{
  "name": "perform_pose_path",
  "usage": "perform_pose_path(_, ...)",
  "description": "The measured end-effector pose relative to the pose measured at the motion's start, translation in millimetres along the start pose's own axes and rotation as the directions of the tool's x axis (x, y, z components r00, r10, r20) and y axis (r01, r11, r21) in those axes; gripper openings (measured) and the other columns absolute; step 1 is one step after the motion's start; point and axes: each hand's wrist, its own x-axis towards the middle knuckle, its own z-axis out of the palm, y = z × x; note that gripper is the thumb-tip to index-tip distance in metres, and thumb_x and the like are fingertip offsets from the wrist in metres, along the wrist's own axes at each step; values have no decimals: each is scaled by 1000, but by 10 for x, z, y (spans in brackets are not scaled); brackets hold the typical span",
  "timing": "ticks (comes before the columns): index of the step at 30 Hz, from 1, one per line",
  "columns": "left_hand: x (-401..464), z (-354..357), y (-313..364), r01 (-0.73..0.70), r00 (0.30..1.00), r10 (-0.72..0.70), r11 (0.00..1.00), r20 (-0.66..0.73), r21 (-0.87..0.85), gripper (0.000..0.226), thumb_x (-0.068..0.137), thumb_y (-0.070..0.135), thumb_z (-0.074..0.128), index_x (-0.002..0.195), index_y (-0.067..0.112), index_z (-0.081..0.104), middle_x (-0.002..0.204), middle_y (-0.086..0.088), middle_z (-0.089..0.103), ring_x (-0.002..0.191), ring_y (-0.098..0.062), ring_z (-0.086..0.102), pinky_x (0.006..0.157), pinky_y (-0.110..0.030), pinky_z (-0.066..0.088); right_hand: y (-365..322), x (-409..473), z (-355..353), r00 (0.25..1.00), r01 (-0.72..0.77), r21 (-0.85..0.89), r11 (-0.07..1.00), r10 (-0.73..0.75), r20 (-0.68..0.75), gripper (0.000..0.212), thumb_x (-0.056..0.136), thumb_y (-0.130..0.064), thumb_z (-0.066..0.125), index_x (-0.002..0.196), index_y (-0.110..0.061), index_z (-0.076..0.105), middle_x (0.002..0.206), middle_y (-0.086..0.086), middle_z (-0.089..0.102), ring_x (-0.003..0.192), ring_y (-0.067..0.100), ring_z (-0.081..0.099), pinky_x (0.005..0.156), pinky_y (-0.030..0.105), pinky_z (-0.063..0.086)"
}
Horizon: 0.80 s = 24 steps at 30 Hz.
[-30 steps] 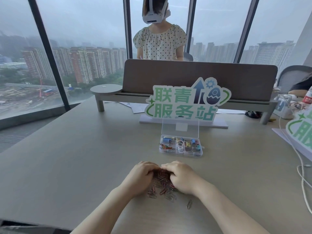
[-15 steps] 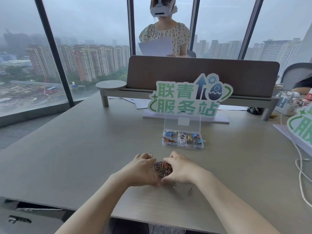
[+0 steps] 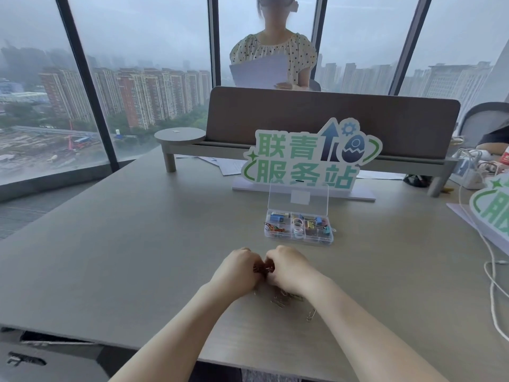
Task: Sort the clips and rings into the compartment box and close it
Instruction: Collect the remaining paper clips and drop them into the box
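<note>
1. The paper clip bunch (image 3: pixel 264 268) sits squeezed between your two hands, low over the table (image 3: pixel 137 244).
2. Your left hand (image 3: pixel 239 270) and right hand (image 3: pixel 289 268) curl knuckles-up around it.
3. Loose clips (image 3: pixel 286 297) lie beneath your wrists; the compartment box (image 3: pixel 298 227) stands open just beyond.

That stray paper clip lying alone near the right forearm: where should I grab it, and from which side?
Probably pinch the stray clip across its long sides from straight above. It lies flat on the table, so only its edges offer purchase. It sits apart from the other loose clips. Both hands are busy with the bunch.
</note>
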Motion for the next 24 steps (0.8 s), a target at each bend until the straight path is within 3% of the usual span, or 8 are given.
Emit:
perform_pose_path(4,16,5,24,42,999,-42,999,-4,-5,15,79,16,53,76,11,67,79,-11,66,44,-12,41,35,-20,27,-12,18,19,999,-37,55,998,37,-1,16,73,-14,63,89,-10,65,93,10,64,81,26,54,63,28,37)
perform_pose_path(8,-4,15,5,51,999,-52,996,-12,-66,13,76,16,57,78,8,67,79,-12,66,53,-21,47,36,-21,29,21,11,12,998,-62,146,987,63,-2,16,71,-12,65,87,-12,67,86,7,65,80,28,62,63,29,47)
perform_pose_path(10,0,21,-8,54,998,-58,992,-23,-118,12,74,15,58,74,6,66,75,-13,66,47,-17,47,35,-21,32,42,11,12,998,-62,202,977,67,-13,13,71,-11,65,84,-13,67,80,5,65,72,27,63,64,35,55)
perform_pose_path(14,25,22,-40,63,997,-72,978,-38,-197,9,70,15,61,66,9,65,62,-8,63,55,-20,56,49,-26,44,89,14,37,997,-58,299,953,73,-39,13,71,-8,64,81,-13,68,77,7,67,75,29,68,68,46,58)
perform_pose_path(17,39,-7,-48,60,996,-74,967,-48,-248,8,72,15,63,72,11,70,63,-5,64,59,-16,55,51,-23,41,128,5,15,996,-58,377,925,80,-43,12,73,-6,64,81,-14,68,76,11,71,64,27,70,61,42,60)
perform_pose_path(20,77,-79,-38,42,996,-64,957,-70,-287,7,74,15,66,76,13,72,65,-2,64,58,-13,52,52,-22,40,154,9,-68,997,-36,414,910,62,-48,11,76,-6,65,83,-15,68,73,6,71,53,15,66,57,33,58)
perform_pose_path(24,182,-191,4,36,995,-64,942,-74,-333,5,75,16,68,73,18,71,60,2,61,53,-12,51,50,-22,41,184,66,-195,996,-2,485,874,45,-76,10,78,-4,66,83,-13,68,76,9,70,56,16,65,60,36,60)
